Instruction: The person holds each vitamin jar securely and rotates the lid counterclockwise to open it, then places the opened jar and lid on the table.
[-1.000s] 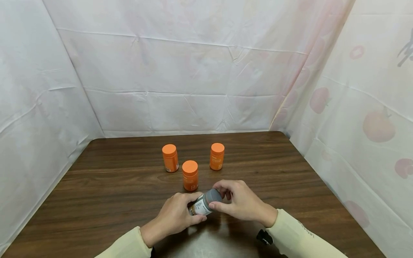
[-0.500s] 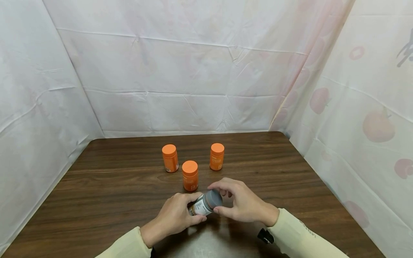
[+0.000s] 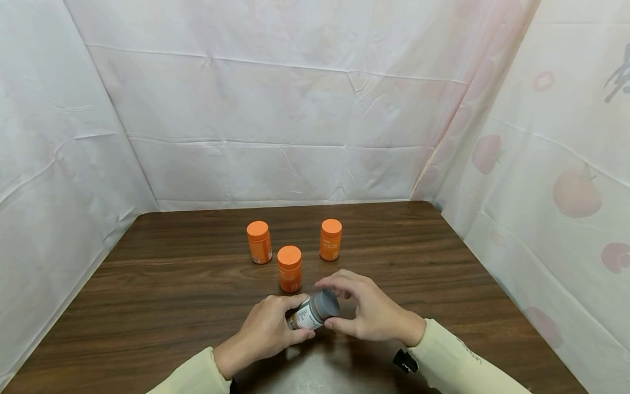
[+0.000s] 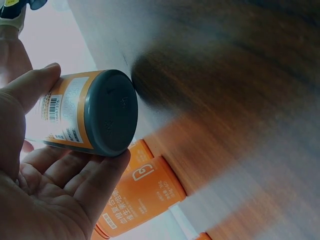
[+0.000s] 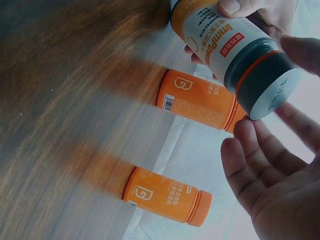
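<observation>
A grey-capped supplement bottle (image 3: 306, 314) lies tilted in my left hand (image 3: 268, 323); thumb and fingers wrap its body. Its dark base (image 4: 112, 112) faces the left wrist camera, with a barcode label beside it. My right hand (image 3: 371, 309) is at the grey cap (image 3: 327, 303), with the index fingertip at its far edge and the thumb at its near edge. In the right wrist view, the cap (image 5: 270, 85) sits on the bottle neck above an orange ring, between thumb and fingers; the remaining fingers (image 5: 240, 165) are off it.
Three orange bottles stand upright beyond my hands: one in front (image 3: 290, 269), one back left (image 3: 259, 243) and one back right (image 3: 331, 239). The dark wooden table (image 3: 162, 273) is bordered by white curtains (image 3: 280, 109) at the back and sides.
My right hand's thumb has slid from the cap's face to its near edge, and the index finger has shifted left over the far edge. The left hand and bottle stay almost still.
</observation>
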Motion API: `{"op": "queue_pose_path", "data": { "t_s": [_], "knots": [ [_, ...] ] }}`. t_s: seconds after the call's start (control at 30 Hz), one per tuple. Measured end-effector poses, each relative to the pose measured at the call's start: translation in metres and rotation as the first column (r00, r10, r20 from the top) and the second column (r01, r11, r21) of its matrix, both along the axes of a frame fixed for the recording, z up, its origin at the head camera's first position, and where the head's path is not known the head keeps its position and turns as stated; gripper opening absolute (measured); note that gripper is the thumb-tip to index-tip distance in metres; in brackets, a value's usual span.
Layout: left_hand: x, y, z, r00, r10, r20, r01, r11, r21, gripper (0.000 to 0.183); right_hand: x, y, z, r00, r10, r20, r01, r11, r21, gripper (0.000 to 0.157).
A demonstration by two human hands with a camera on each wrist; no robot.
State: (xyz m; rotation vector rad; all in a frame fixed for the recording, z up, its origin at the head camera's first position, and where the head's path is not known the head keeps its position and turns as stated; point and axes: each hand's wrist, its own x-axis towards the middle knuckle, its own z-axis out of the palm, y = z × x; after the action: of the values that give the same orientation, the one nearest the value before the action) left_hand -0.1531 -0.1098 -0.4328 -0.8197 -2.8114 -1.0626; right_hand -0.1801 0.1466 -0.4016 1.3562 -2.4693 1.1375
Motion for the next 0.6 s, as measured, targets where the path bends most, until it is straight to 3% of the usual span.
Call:
{"op": "queue_pose_path", "data": {
  "t_s": [0.17,0.33,0.6],
  "knots": [
    [-0.0001,0.0003,0.0,1.0,0.005,-0.005,-0.005,1.0,-0.003,0.039,0.0018,-0.0021,0.0007,0.993,-0.121,0.018,0.121,0.993,0.012,0.049],
    [-0.0002,0.0005,-0.0004,1.0,0.007,-0.011,-0.007,1.0,-0.009,0.041,0.0035,-0.005,0.0023,0.968,-0.235,0.084,0.229,0.97,0.077,0.046],
    [0.0006,0.0007,-0.0012,1.0,0.009,-0.007,-0.009,1.0,-0.008,0.044,0.004,-0.0095,0.0025,0.943,-0.295,0.155,0.277,0.952,0.131,0.047]
  ]
}}
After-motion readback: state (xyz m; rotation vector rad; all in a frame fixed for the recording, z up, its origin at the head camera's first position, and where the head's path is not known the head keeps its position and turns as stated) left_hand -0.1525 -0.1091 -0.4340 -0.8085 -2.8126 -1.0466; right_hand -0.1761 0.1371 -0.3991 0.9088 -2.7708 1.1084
